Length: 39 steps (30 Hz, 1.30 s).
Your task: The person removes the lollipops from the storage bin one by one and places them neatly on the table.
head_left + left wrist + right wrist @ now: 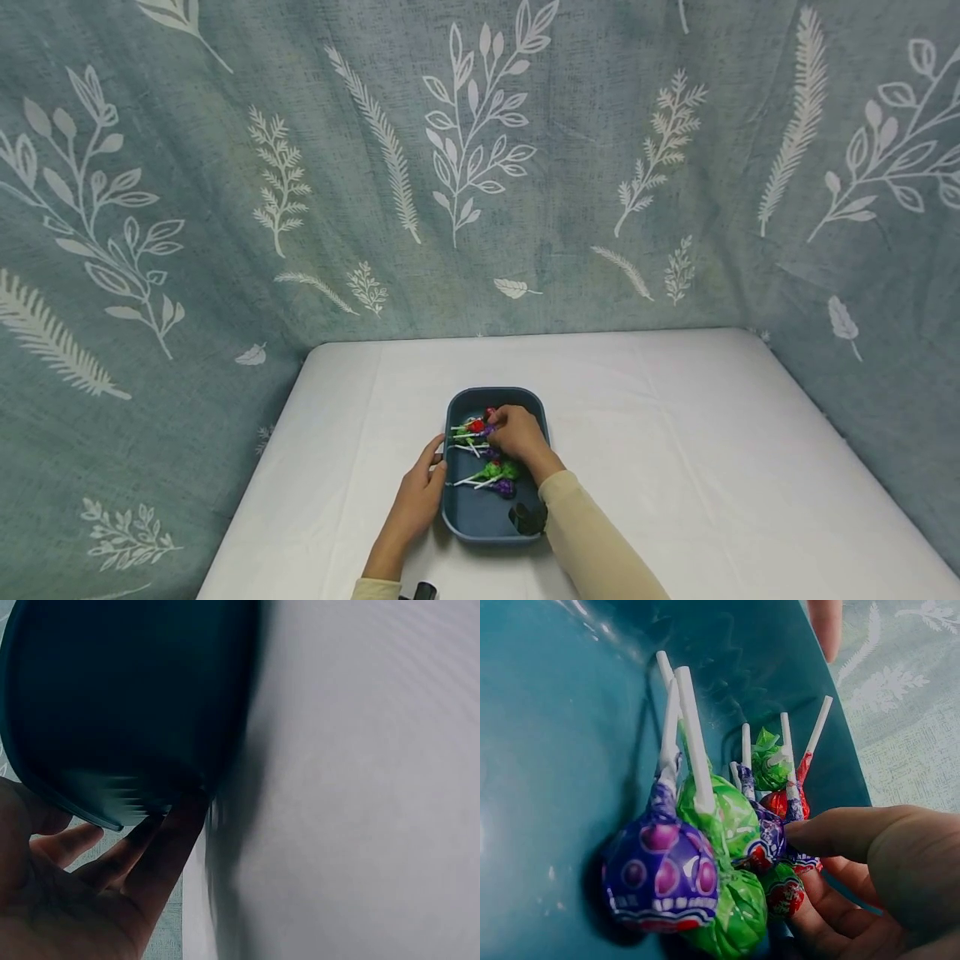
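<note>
A dark blue tray with rounded corners holds several wrapped lollipops, purple, green and red, with white sticks. Inside its far half, my right hand pinches a purple lollipop between thumb and fingers. In the right wrist view, the thumb presses close to the purple wrappers. Nearer that camera lie another purple lollipop and green lollipops, sticks pointing up in this view. My left hand touches the tray's left side from outside, its fingers extended against the outer wall.
A white cloth-covered table lies under the tray. Behind it and at both sides hangs a green-blue curtain with white leaf prints. A small black device sits at the right wrist, over the tray's near right corner.
</note>
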Tool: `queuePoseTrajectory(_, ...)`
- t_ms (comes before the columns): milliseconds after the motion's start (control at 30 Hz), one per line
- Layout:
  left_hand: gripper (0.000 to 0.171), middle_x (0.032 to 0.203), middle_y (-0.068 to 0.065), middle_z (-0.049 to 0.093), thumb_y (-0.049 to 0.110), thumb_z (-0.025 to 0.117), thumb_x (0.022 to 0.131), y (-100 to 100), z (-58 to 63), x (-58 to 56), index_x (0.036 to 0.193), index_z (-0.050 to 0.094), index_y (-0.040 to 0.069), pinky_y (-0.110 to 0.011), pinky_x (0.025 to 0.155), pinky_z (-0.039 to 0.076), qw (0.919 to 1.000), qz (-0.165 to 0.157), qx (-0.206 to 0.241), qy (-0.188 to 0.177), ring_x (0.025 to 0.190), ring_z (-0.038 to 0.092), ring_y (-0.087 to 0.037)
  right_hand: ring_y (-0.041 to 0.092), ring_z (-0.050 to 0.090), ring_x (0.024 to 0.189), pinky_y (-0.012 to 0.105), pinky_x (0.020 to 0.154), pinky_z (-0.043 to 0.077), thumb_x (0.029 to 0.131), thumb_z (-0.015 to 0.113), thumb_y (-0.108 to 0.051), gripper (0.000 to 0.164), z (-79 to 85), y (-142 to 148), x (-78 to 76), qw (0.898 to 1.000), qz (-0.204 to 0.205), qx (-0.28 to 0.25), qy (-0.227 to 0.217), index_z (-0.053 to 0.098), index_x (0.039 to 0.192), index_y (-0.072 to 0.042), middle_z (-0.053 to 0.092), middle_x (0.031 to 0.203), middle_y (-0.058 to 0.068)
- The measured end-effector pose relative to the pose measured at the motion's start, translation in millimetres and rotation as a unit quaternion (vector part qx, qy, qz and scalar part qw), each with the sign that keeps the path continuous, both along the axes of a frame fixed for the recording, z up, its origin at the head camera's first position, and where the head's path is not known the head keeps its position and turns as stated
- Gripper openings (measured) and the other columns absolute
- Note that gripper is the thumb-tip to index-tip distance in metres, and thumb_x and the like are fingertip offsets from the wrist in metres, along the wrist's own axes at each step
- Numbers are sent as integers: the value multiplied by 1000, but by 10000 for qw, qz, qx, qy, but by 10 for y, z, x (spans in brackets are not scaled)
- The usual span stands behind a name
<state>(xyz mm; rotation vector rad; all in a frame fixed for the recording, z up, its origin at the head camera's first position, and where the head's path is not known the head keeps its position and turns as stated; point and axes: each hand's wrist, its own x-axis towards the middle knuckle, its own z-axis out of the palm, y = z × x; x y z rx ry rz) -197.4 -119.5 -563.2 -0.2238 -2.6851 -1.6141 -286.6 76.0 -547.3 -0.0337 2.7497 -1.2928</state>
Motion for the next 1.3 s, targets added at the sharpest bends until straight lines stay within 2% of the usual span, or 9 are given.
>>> queuePoseTrajectory(300,45,133,-29,58,12,43,108,-3,-16,-7,153,41,8,-59,94,49,10000,-20,57,48,114,64,-42,21,59,81,42,79,53,83,75,-2,18,40,29,11,9989,-52,-431,160,70,101,-4,65,90,6)
queuePoseTrajectory(500,45,131,-30,59,13,43,108,4,-1,-10,152,42,8,-59,93,49,9999,-17,92,126,112,65,-42,21,61,83,43,80,53,82,74,-3,18,99,50,19,9972,-57,-547,508,70,100,-4,66,91,6)
queuePoseTrajectory(633,44,132,-30,58,13,43,108,6,3,-6,153,42,10,-59,94,49,10000,-15,57,66,113,65,-42,21,64,87,43,81,53,82,75,-5,18,148,73,40,9964,-50,-606,588,70,100,-6,67,92,5)
queuePoseTrajectory(800,45,132,-31,58,12,43,108,-2,15,14,153,42,7,-60,93,49,9999,-52,81,99,113,64,-44,23,65,90,45,81,53,81,74,-4,19,240,104,77,9941,10,-766,766,69,100,-4,68,94,6)
queuePoseTrajectory(1300,45,132,-29,58,13,45,108,16,6,27,153,42,9,-59,93,49,9999,16,118,-59,112,65,-40,25,65,97,45,83,53,85,73,-7,19,445,353,240,9911,-261,-976,868,69,104,-7,69,102,7)
